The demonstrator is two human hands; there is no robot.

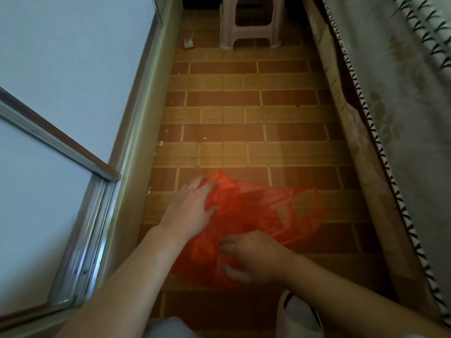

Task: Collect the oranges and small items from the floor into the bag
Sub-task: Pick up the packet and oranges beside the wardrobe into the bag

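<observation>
— What's the scene?

— A person crouches in a narrow tiled passage, both hands on a red bag [256, 215] lying crumpled on the floor [244, 118]. The left hand [190, 206] rests on the bag's near-left edge, fingers fairly straight and slightly spread. The right hand [251, 257] pinches a fold of film at the edge closest to the body.

— How will it handle?

— It looks thin, limp and slippery, likely weightless, so it wants holding at the handle loops, which lie just beyond the right hand.

— Room to work?

— Tight. A door frame [127, 167] runs close outside the left hand, a draped cloth [390, 118] outside the right. Ahead lies open floor, then a stool [250, 23] and a small packet [188, 43] well beyond. No oranges are visible.
</observation>
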